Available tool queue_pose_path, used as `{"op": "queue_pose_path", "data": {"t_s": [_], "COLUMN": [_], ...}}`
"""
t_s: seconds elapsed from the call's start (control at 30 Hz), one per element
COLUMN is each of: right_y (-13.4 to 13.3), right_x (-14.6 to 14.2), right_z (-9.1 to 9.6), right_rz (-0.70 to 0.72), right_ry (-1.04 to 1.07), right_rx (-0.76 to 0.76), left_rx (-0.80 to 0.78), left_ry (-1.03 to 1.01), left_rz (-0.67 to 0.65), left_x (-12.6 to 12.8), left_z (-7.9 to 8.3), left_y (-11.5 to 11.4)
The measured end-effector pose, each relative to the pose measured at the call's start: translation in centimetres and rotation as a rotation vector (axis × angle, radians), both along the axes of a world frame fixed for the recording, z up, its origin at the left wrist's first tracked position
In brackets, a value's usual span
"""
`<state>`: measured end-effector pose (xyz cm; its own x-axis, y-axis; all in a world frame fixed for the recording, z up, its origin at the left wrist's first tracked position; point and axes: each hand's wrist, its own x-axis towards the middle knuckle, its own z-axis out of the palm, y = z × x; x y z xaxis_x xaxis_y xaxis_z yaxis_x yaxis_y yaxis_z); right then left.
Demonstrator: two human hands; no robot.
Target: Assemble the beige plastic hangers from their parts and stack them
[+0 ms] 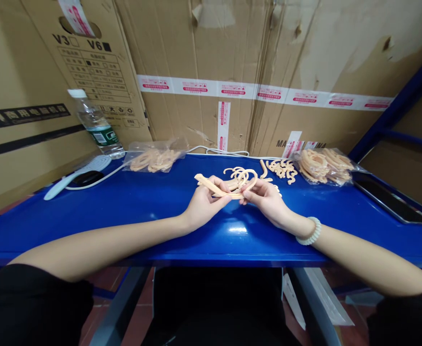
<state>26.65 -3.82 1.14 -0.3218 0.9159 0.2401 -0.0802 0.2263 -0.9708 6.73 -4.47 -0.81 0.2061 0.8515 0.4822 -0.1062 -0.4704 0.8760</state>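
Observation:
Between my two hands is a curved, light wooden-looking piece [206,182], with a straight flared end at the left and a loop at the right. My left hand [205,202] pinches it near the middle, thumb on top. Close beside, my right hand [265,199] grips the piece at the base of the loop. Behind my hands, several loose curved pieces [238,171] of the same pale colour lie on the blue table [153,202]. A further group of small curved pieces [282,169] is spread to the right. My fingers partly hide the held piece and those behind it.
Clear bags of pale pieces lie at the back left [156,158] and back right [321,166]. At left are a water bottle [99,125], a light blue paddle-shaped object [79,175] and a white cable [218,151]. A dark flat device [393,201] lies right. Cardboard [204,48] stands behind.

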Motion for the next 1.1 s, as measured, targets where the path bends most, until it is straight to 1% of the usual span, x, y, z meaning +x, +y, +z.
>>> {"op": "queue_pose_path", "data": {"t_s": [0.1, 0.17, 0.27, 0.37, 0.43, 0.5, 0.53, 0.57, 0.6, 0.63, 0.67, 0.73, 0.8, 0.9, 1.0, 1.1], "right_y": [0.2, 0.1, -0.3, -0.3, 0.3, 1.6, 2.5, 3.5, 4.6, 5.6, 6.6, 8.4, 9.7, 11.1, 11.8, 11.8], "right_x": [0.0, -0.1, -0.5, -0.7, -0.1, 1.4, 2.4, 3.7, 5.0, 6.2, 7.4, 9.0, 9.8, 10.0, 10.0, 10.0], "right_z": [0.0, 0.0, -0.2, 0.0, 0.6, 1.7, 2.3, 2.9, 3.5, 3.8, 4.0, 3.9, 3.3, 2.1, 1.5, 1.5], "right_rz": [0.014, 0.025, 0.060, 0.103, 0.066, -0.064, -0.154, -0.230, -0.274, -0.260, -0.216, -0.171, -0.116, -0.071, -0.060, -0.109], "right_ry": [-0.041, -0.044, -0.021, -0.035, -0.045, -0.087, -0.140, -0.245, -0.403, -0.606, -0.818, -1.110, -1.280, -1.391, -1.401, -1.272], "right_rx": [0.047, 0.040, 0.000, -0.018, 0.019, 0.162, 0.284, 0.416, 0.551, 0.672, 0.763, 0.871, 0.919, 0.933, 0.892, 0.863], "left_rx": [-0.066, -0.094, -0.117, -0.179, -0.222, -0.252, -0.264, -0.275, -0.285, -0.294, -0.302, -0.312, -0.321, -0.345, -0.368, -0.361], "left_ry": [-0.025, -0.039, -0.041, -0.031, -0.041, -0.055, -0.060, -0.062, -0.063, -0.064, -0.066, -0.076, -0.085, -0.098, -0.103, -0.094], "left_rz": [0.018, 0.010, -0.042, -0.106, -0.126, -0.123, -0.118, -0.116, -0.119, -0.126, -0.133, -0.140, -0.139, -0.137, -0.130, -0.116], "left_x": [0.0, 0.1, 0.4, 0.4, 0.4, 0.3, 0.3, 0.3, 0.3, 0.3, 0.3, 0.3, 0.3, 0.4, 0.4, 0.5], "left_z": [-0.2, -0.4, -0.7, -0.7, -0.5, -0.3, -0.2, -0.2, -0.1, -0.1, -0.1, -0.2, -0.2, -0.3, -0.1, 0.2], "left_y": [0.3, 0.4, 0.5, 0.4, 0.3, 0.3, 0.2, 0.2, 0.2, 0.2, 0.2, 0.3, 0.3, 0.4, 0.4, 0.3]}}
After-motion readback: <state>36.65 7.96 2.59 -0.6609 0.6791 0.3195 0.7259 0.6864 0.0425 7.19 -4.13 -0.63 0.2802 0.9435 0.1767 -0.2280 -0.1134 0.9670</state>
